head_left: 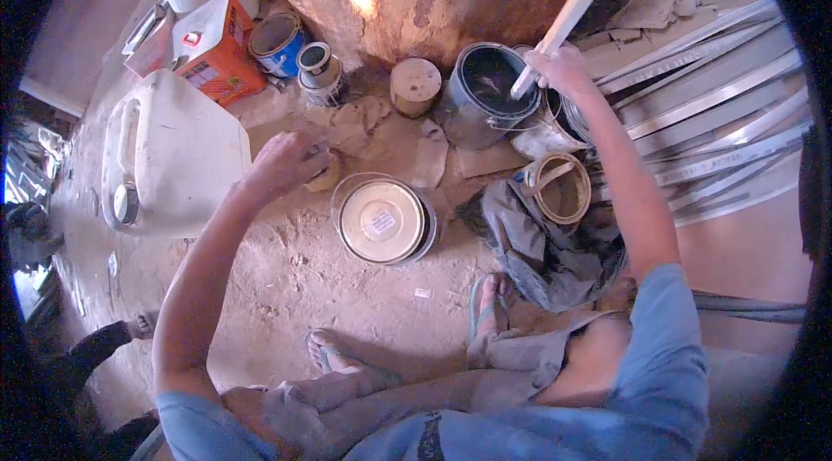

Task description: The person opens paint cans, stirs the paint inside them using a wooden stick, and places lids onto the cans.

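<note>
My right hand (559, 69) is closed around a pale wooden stick (568, 19). The stick slants down to the left, and its lower end is at the mouth of a grey bucket (472, 119) with dark contents. Whether the tip touches those contents, I cannot tell. On the left, my left hand (290, 159) has curled fingers above a small yellowish round tin (325, 177); what they hold, if anything, is unclear. A lidded paint can (381, 220) with a white label and wire handle stands on the floor between my arms.
A white jerrycan (186, 136) stands left, near an orange box (221, 49) and a blue can (279, 45). Small stacked tins (319, 71) and a round tan container (416, 87) are behind. An open can (563, 192) rests by dark plastic (555, 257). Metal strips (693, 114) lie right.
</note>
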### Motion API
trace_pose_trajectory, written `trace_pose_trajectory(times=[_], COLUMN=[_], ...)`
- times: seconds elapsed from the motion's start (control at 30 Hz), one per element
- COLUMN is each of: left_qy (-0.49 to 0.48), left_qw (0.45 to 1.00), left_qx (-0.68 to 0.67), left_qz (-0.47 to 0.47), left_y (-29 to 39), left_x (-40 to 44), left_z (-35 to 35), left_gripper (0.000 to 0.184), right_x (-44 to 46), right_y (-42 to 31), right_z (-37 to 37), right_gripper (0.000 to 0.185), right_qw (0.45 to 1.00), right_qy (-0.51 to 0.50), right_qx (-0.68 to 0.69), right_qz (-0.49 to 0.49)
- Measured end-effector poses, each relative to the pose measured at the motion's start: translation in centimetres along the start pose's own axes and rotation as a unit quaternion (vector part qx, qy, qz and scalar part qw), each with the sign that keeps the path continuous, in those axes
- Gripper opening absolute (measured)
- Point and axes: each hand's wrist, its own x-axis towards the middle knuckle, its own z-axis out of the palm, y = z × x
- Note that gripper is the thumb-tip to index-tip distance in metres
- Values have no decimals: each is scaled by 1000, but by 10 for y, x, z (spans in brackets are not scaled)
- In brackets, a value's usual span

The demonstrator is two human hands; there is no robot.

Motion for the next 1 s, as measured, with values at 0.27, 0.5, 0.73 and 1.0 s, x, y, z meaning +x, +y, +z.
trace_pose_trajectory(times=[0.27, 0.5, 0.73, 1.0], left_qy=[-34, -124, -168, -145], left_qw=[999, 991, 977, 979], left_qx=[-20, 40, 111, 135], left_qz=[18, -3, -78, -53], left_y=[11, -21, 3, -24], left_x=[-7, -13, -14, -20], left_z=[11, 58, 59, 88], left_gripper=[39, 41, 39, 45], right_x=[-2, -12, -5, -11], right_y=[0, -17, 5, -11], right_z=[3, -2, 1, -2], right_gripper=[38, 36, 37, 35], right_qw=[987, 983, 994, 983], right_qy=[98, -75, 52, 52], right_qx=[123, 165, 101, 174], right_qz=[-23, 16, 3, 0])
